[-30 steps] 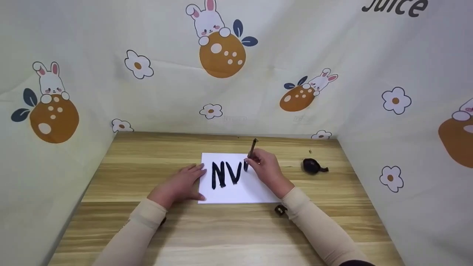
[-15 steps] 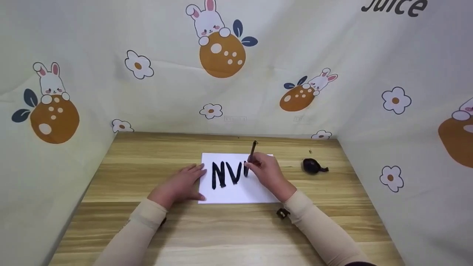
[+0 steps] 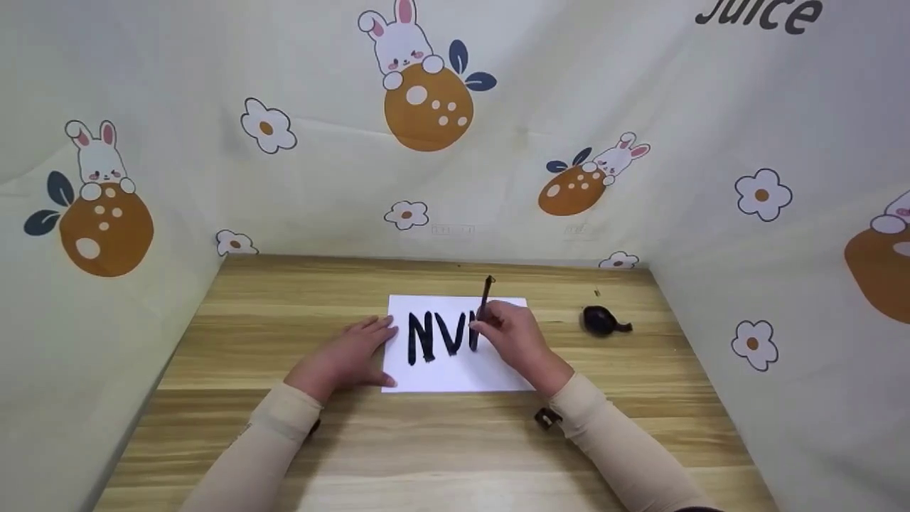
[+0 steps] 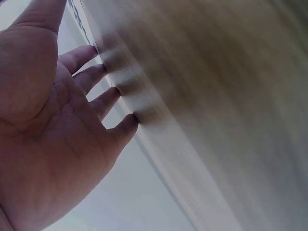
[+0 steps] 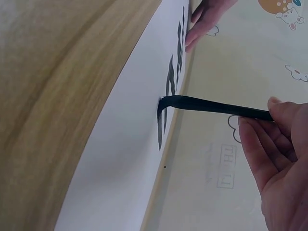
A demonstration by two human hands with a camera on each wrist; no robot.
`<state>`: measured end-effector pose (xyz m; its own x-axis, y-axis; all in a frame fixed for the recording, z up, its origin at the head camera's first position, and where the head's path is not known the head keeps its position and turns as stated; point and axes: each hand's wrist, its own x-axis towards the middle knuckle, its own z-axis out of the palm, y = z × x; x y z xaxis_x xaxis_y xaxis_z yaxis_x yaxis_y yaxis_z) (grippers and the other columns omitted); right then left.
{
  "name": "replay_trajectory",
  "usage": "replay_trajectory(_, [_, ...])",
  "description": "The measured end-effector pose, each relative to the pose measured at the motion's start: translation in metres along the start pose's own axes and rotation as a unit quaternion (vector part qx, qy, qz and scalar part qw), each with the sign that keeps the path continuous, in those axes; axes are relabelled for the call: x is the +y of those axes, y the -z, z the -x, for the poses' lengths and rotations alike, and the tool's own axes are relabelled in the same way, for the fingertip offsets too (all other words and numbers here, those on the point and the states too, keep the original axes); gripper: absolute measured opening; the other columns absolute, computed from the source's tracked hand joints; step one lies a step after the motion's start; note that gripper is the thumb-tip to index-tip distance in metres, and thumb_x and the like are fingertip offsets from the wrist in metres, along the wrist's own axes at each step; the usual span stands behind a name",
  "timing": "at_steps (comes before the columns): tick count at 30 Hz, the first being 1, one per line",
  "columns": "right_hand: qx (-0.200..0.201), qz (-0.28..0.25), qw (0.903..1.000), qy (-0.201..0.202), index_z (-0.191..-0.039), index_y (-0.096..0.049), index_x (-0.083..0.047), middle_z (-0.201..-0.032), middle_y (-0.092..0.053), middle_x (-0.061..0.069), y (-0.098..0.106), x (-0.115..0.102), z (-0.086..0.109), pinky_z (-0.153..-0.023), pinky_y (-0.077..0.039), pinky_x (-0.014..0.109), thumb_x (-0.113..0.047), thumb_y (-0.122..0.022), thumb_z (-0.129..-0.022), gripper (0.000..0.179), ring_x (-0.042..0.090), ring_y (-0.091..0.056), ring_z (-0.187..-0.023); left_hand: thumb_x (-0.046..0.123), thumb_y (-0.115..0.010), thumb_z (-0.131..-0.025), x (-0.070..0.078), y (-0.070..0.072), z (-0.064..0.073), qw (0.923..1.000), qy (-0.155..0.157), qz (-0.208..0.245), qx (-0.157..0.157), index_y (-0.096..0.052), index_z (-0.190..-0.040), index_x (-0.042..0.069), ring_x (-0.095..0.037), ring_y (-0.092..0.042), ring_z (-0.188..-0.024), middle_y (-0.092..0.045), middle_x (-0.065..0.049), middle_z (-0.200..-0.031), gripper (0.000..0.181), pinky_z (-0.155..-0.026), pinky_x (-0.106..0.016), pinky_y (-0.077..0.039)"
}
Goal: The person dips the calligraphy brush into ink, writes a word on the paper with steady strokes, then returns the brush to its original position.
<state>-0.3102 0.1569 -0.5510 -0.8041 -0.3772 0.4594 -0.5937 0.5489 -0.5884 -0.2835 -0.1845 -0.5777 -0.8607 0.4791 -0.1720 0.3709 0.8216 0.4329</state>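
Observation:
My right hand [image 3: 519, 341] pinches a dark brush [image 3: 486, 295] by its handle, between thumb and fingers. In the right wrist view the soft tip of the brush [image 5: 207, 105] bends against the white paper [image 5: 110, 144], at the end of a black stroke. Large black letters [image 3: 421, 338], "NV" and a further upright stroke, are painted on the sheet; part of that last stroke is hidden by the right hand. With fingers spread, my left hand [image 3: 345, 355] rests along the left edge of the paper [image 3: 455, 377].
To the right of the sheet lies a small black dish [image 3: 598, 321] with a short handle. A wooden table [image 3: 426, 455] carries everything, and a printed cloth [image 3: 320, 178] encloses it at the back and sides. A black wrist-worn piece [image 3: 547, 418] shows beneath the right sleeve.
My right hand has moved down the paper with the brush, towards me, and the stroke after the "V" has grown longer. The left hand has stayed in place.

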Motion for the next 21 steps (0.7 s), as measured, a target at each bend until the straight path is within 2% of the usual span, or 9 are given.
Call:
replay_trajectory(8, [-0.01,-0.016,0.9996,-0.019,-0.092,-0.077,-0.01,-0.086,-0.075,-0.002,0.0006,-0.0026,0.0036,-0.069,-0.06,0.03,-0.012,-0.086,-0.098,0.011,0.009,-0.066,-0.077,0.054,-0.091,-0.09,0.0006,-0.0001,0.0003,1.0,0.008,-0.003,-0.004,-0.04,-0.171,0.007,-0.045,-0.019,-0.167,-0.027,-0.014,-0.182,0.107,-0.132,-0.069,-0.018])
replay_trajectory(21, [-0.003,-0.02,0.9998,-0.005,-0.089,-0.076,-0.01,-0.082,-0.072,-0.005,0.0012,-0.0043,0.0069,-0.066,-0.056,0.028,-0.014,-0.087,-0.098,0.015,0.008,-0.061,-0.075,0.054,-0.091,-0.089,-0.0009,0.0005,0.0002,1.0,-0.002,-0.005,0.0,-0.041,-0.17,0.005,-0.047,-0.021,-0.166,-0.029,-0.016,-0.181,0.107,-0.131,-0.07,-0.021])
